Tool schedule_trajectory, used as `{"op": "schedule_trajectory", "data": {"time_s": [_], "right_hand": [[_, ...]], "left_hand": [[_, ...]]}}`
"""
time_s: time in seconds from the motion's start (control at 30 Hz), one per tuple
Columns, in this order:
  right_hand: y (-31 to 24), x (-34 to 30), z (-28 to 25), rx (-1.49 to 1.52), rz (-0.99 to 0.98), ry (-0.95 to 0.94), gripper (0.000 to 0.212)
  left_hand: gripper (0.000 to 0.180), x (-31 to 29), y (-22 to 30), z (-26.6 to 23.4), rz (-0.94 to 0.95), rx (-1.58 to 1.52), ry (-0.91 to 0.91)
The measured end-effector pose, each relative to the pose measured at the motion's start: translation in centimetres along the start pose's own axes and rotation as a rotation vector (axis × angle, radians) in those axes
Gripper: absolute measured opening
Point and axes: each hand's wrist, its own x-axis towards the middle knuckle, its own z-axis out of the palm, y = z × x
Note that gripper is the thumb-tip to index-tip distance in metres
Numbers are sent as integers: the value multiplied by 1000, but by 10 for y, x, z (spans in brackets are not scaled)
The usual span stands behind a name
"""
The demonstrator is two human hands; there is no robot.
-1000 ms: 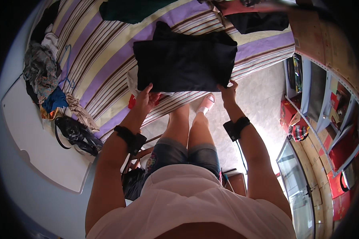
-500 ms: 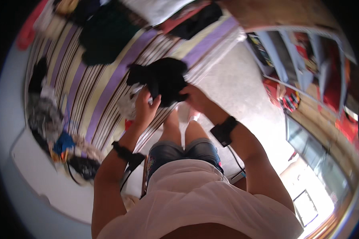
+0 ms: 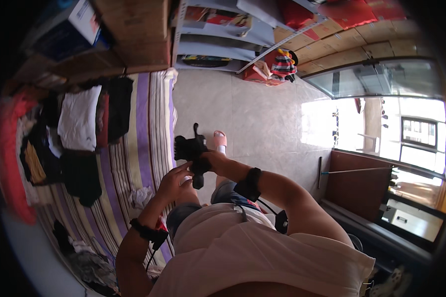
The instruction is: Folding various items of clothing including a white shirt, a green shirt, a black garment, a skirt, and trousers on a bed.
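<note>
Two hands (image 3: 173, 183) (image 3: 213, 163), bunched black cloth (image 3: 189, 148), outline unclear

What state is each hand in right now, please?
Left hand: beside the black garment; grip cannot be told.
Right hand: closed, holding the bunched black garment.

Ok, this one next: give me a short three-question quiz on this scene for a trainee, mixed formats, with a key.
1. Multiple choice: how is the black garment at the right hand?
A. Spread flat on the bed
B. Hung on a hanger
C. Bunched up

2. True or false: a white folded garment lies on the striped bedspread.

3. Short answer: what colour is the visible slipper that the person wears?

Key:
1. C, bunched up
2. True
3. Pink
</note>
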Motion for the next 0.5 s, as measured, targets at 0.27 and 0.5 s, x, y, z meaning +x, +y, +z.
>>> {"op": "schedule_trajectory", "data": {"time_s": [0.27, 0.5], "right_hand": [[-96, -55, -180, 899, 191, 564, 21], [-171, -58, -393, 1022, -512, 617, 33]], "left_hand": [[15, 85, -1, 25, -428, -280, 104], [17, 137, 27, 35, -581, -150, 142]]}}
